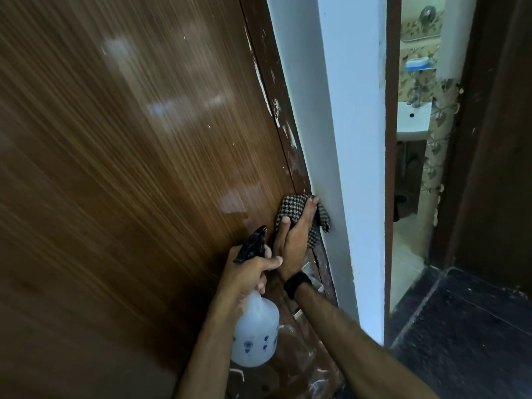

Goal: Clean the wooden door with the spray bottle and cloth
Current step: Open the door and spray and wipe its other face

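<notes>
**Head view: cloth flat on the door's edge, spray bottle held beside it**

Head camera looks down along the wooden door [129,168], its glossy striped grain filling the left of the picture, with pale reflections and a wet-looking patch near the lower right edge. And there's the right hand [296,237], fingers straight and laid flat, pressing the checked cloth [290,208] against the door right where it meets the dark door frame [276,90]. The fingertips reach the white wall [339,139] just beside the frame; part of the cloth hangs out past the hand toward that wall. A black wristband [298,284] sits on the right wrist.

Just left of it, the left hand [250,272] is curled round the neck of the spray bottle [256,335], thumb stretched across toward the right hand. The bottle's black trigger head [252,244] points up at the door; its translucent white body, printed with small blue flowers, hangs below the fist, close to the door's face. White paint smears fleck the frame up its length.

Off to the right, a doorway opens on a room with a white washbasin [413,119] and leaf-patterned tiles [437,116]; dark speckled floor [460,326] lies in front.
</notes>
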`<state>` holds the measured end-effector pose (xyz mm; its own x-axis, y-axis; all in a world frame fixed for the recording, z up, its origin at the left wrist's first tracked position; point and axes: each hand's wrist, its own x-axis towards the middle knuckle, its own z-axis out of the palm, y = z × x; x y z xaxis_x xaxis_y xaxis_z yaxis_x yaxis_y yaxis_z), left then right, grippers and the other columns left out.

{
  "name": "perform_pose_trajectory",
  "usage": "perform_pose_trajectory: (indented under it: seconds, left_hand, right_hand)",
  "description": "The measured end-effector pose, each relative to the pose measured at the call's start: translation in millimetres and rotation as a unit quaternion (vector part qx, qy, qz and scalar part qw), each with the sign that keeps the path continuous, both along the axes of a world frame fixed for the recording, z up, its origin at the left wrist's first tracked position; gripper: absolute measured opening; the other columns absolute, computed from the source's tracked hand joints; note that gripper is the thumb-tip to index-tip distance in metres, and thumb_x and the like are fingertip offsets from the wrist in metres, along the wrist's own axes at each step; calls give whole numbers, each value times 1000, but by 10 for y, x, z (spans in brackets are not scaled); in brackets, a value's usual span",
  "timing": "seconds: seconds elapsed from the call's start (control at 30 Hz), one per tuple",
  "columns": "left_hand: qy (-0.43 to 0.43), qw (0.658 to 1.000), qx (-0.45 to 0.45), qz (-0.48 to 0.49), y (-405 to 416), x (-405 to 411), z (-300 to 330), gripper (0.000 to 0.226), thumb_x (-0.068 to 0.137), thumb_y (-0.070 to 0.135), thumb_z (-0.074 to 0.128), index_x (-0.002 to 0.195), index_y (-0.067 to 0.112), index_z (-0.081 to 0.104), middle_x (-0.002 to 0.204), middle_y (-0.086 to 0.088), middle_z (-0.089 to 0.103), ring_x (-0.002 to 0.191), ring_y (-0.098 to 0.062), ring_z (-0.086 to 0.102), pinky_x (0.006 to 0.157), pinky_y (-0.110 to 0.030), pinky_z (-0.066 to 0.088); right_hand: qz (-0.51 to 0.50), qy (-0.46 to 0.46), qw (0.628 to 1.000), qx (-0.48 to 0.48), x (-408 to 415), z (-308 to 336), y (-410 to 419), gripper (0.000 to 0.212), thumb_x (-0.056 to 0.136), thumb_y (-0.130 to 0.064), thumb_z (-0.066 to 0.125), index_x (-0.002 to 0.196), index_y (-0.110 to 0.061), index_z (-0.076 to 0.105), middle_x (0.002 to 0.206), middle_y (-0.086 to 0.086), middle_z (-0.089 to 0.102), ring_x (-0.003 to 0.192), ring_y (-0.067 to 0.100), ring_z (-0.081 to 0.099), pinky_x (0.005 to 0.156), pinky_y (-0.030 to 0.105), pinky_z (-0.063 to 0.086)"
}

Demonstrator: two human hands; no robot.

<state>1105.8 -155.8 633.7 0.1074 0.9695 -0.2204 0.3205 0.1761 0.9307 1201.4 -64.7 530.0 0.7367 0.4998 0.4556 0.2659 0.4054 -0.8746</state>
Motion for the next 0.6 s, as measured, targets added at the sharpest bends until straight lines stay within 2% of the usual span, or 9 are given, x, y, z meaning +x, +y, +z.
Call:
perform_pose_trajectory:
  seconds: [0.13, 0.23, 0.37, 0.6]
  left_hand:
    - [-13, 1000, 10, 2, 16, -69, 75, 14, 83, 3, 77, 86, 7, 64, 61, -5, 52, 37, -10, 34, 44, -24, 35]
    - [-29, 999, 20, 1, 31, -83, 135, 15, 83, 1, 77, 86, 7, 63, 56, -2, 50, 36, -10, 33, 43, -24, 34]
    - [-31, 999, 27, -13, 47, -107, 166, 15, 84, 3, 77, 86, 7, 63, 53, 1, 50, 36, -10, 33, 43, -24, 35]
    - [-64, 996, 27, -50, 103, -103, 229, 22, 84, 0, 75, 76, 10, 57, 47, 3, 44, 34, -10, 32, 43, -24, 32]
  right_hand:
    - [13, -81, 996, 42, 28, 130, -11, 73, 106, -52, 25, 156, 1, 16, 166, 14, 8, 155, 27, 8, 123, 54, 18]
    - [27, -142, 986, 80, 109, 519, 17, 75, 106, -51, 26, 154, 6, 20, 166, 20, 10, 155, 29, 8, 124, 55, 16]
    - [26, -203, 972, 113, 265, 1004, 111, 73, 106, -48, 29, 155, 5, 20, 166, 20, 12, 155, 27, 7, 125, 53, 12]
    - [0, -232, 969, 89, 270, 409, 111, 75, 106, -52, 26, 153, 6, 20, 167, 15, 12, 154, 35, 14, 119, 64, 20]
